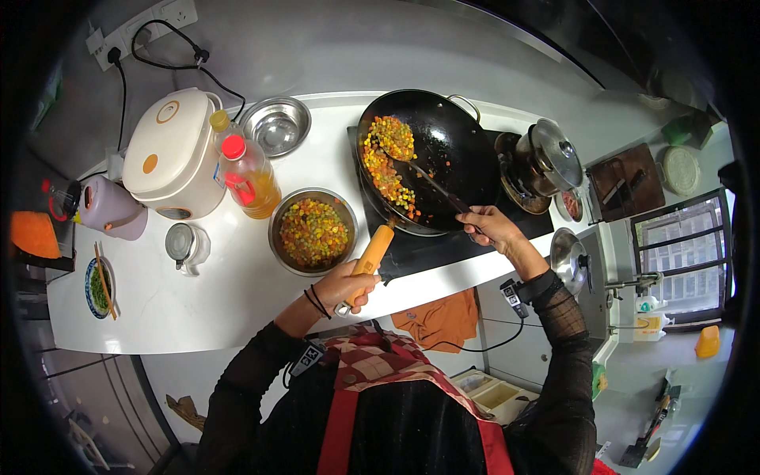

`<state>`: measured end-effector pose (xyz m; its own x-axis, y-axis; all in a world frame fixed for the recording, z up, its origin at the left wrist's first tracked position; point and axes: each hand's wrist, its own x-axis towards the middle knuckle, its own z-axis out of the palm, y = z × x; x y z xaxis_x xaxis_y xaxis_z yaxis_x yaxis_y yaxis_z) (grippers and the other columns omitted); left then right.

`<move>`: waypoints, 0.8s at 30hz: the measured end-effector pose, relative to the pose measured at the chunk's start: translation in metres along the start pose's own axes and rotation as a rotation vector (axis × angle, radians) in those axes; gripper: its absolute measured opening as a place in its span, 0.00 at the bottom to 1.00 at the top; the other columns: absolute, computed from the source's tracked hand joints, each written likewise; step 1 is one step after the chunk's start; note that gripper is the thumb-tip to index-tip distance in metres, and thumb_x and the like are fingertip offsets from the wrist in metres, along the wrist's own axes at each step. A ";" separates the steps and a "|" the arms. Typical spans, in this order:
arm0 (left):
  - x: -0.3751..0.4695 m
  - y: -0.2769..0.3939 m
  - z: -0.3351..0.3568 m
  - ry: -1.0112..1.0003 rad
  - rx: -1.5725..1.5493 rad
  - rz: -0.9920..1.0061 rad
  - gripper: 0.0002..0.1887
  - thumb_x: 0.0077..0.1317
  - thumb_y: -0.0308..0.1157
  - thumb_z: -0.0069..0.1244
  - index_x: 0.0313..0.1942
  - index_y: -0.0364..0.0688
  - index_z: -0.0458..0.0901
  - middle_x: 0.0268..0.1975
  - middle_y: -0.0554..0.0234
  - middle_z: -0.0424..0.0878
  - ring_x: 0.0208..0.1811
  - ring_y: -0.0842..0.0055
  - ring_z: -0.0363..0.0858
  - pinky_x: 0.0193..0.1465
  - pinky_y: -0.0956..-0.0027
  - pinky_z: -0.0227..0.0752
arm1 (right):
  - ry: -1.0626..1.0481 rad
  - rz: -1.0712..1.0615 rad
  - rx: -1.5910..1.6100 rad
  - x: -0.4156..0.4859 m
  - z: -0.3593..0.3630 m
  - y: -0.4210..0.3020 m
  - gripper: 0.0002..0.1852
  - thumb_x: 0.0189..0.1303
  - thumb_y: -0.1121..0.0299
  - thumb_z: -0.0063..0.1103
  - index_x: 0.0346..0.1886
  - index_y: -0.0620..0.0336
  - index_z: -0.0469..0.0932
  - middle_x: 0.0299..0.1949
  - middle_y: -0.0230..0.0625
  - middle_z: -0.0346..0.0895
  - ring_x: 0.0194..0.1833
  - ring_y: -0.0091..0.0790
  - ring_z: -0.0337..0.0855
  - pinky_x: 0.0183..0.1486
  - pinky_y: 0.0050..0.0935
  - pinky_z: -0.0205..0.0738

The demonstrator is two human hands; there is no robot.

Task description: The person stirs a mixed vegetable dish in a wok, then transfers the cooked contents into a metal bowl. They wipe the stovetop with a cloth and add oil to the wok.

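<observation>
My left hand [344, 287] grips the wooden handle [373, 249] of a black wok [457, 142], which is tilted over the stove. In my right hand [491, 227] is the dark handle of a metal ladle [436, 185], its bowl inside the wok. Diced mixed vegetables [383, 160], with yellow, orange and green bits, lie along the wok's left side and heap over the ladle's bowl. Just left of the wok, a steel bowl [272, 237] holds more of the same diced mix.
Left on the counter are an empty steel bowl [295, 113], an oil bottle [264, 189], a rice cooker [166, 148], a glass jar [185, 243] and a plate of chopped greens [90, 297] with chopsticks. A lidded pot [537, 154] stands on the right burner, beside a dish of meat [571, 206].
</observation>
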<state>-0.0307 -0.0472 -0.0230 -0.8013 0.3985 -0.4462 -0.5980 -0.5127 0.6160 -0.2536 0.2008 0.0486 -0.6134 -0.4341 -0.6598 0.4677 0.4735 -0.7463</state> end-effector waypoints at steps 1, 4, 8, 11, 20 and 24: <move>0.000 0.000 0.000 0.002 -0.004 0.008 0.21 0.66 0.31 0.47 0.57 0.39 0.62 0.29 0.68 0.68 0.18 0.85 0.67 0.17 0.77 0.61 | 0.020 -0.032 -0.007 -0.002 0.004 0.002 0.09 0.59 0.70 0.59 0.26 0.59 0.71 0.17 0.26 0.68 0.10 0.15 0.58 0.11 0.17 0.44; 0.001 -0.002 0.001 0.011 0.021 0.028 0.20 0.66 0.31 0.47 0.57 0.39 0.63 0.29 0.68 0.67 0.18 0.85 0.67 0.17 0.77 0.61 | 0.117 -0.077 -0.051 -0.013 0.013 0.012 0.08 0.59 0.70 0.59 0.26 0.60 0.73 0.17 0.25 0.67 0.10 0.15 0.56 0.12 0.17 0.44; 0.002 -0.003 0.001 0.020 0.030 0.029 0.19 0.66 0.32 0.47 0.56 0.39 0.64 0.29 0.68 0.67 0.18 0.85 0.68 0.17 0.77 0.61 | 0.125 -0.133 -0.029 -0.040 0.016 0.025 0.06 0.59 0.70 0.59 0.28 0.61 0.74 0.17 0.24 0.65 0.11 0.14 0.55 0.12 0.16 0.44; 0.003 -0.003 0.001 0.016 0.027 0.034 0.19 0.66 0.33 0.47 0.55 0.39 0.64 0.28 0.68 0.67 0.18 0.85 0.68 0.17 0.77 0.62 | 0.152 -0.140 -0.036 -0.059 0.014 0.031 0.06 0.59 0.70 0.59 0.29 0.61 0.75 0.17 0.23 0.65 0.11 0.13 0.55 0.12 0.16 0.44; 0.004 -0.007 -0.001 0.011 -0.024 0.055 0.15 0.65 0.35 0.50 0.48 0.39 0.67 0.30 0.69 0.69 0.20 0.85 0.68 0.17 0.78 0.62 | 0.189 -0.170 -0.159 -0.103 0.020 0.026 0.09 0.58 0.71 0.59 0.40 0.65 0.76 0.18 0.22 0.64 0.13 0.12 0.55 0.12 0.15 0.44; 0.004 -0.009 0.001 0.031 -0.055 0.056 0.16 0.66 0.37 0.50 0.49 0.39 0.68 0.33 0.68 0.70 0.22 0.86 0.69 0.18 0.79 0.62 | 0.143 -0.191 -0.240 -0.121 0.034 0.017 0.10 0.57 0.74 0.58 0.42 0.66 0.76 0.17 0.22 0.64 0.11 0.11 0.55 0.12 0.14 0.44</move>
<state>-0.0286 -0.0407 -0.0298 -0.8330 0.3446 -0.4328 -0.5517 -0.5748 0.6044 -0.1501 0.2357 0.1131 -0.7664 -0.4286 -0.4784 0.1830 0.5681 -0.8023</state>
